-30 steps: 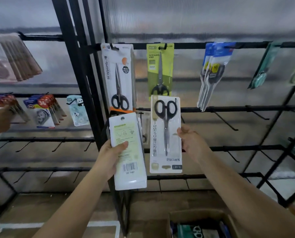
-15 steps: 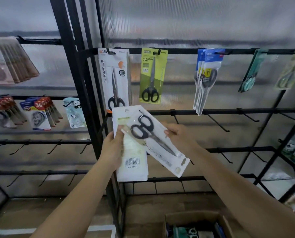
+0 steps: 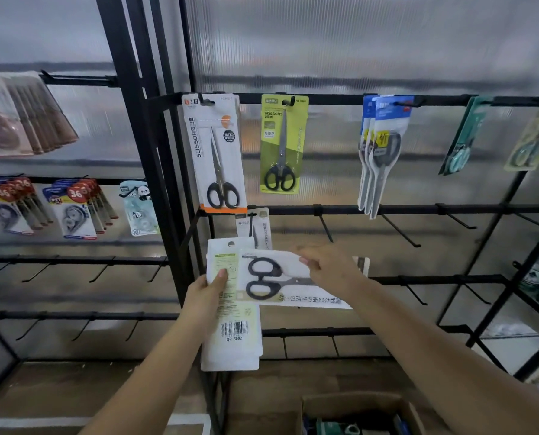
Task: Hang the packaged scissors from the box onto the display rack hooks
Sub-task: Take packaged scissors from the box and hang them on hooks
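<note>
Under right hand (image 3: 331, 271) fingers, clamped sideways scissors pack (image 3: 280, 282); left hand (image 3: 207, 296) gripping another pack (image 3: 230, 324).

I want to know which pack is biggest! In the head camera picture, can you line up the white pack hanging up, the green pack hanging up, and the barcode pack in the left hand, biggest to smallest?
1. Barcode pack, though being closest to the camera flatters it.
2. White hanging pack.
3. Green hanging pack, clearly the smallest.

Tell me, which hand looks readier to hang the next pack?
Right, probably: the right hand holds the white scissors pack nearest the empty black hooks; the left hand grips a back-facing white barcode pack.
</note>
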Demonstrator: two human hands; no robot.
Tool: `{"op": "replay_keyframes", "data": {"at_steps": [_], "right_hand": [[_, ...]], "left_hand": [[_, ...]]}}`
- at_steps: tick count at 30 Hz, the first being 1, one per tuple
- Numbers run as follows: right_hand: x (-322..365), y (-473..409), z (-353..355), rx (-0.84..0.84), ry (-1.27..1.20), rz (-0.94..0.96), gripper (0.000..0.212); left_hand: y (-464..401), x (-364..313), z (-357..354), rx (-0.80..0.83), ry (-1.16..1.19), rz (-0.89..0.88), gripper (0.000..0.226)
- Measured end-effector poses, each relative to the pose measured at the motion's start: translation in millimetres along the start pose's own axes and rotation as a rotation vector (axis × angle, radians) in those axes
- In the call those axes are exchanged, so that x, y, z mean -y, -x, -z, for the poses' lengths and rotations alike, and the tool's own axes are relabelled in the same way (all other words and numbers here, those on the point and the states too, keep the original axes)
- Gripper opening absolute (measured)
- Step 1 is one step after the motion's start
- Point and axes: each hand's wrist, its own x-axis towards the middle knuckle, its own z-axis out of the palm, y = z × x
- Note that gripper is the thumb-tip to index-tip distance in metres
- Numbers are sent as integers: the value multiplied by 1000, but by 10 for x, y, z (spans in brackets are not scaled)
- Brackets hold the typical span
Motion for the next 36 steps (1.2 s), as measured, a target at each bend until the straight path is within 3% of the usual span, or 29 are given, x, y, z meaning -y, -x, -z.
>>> {"op": "replay_keyframes", "data": {"at_steps": [6,10,13,18,20,23,29,36], "right_hand": [[94,-161,-127,89,333,187,60],[2,-171,-287,-161,368,358,59],[-8,-189,-348,-317,418,237,59],[85,-162,-415,-699,-256,-176,69],[165,-186,-339,-633,-709,-340,75],[201,-255,-249,-466,-1269,-501,53],[96,-316,-243,-547,-1304,-651,45],[55,-360,-293,-531,-1329,-659,48]], "left_hand": [[3,39,-156,29,10,-40,44],[2,76,-239,89,148,8,14],[-55,88,-262,18,244,7,7],[-116,115,-268,-130,493,7,4],[-123,137,-285,-138,525,-30,4],[-112,126,-314,-165,511,-62,15],[-85,141,-191,-158,413,-51,32],[-82,170,30,-171,256,-80,15]]}}
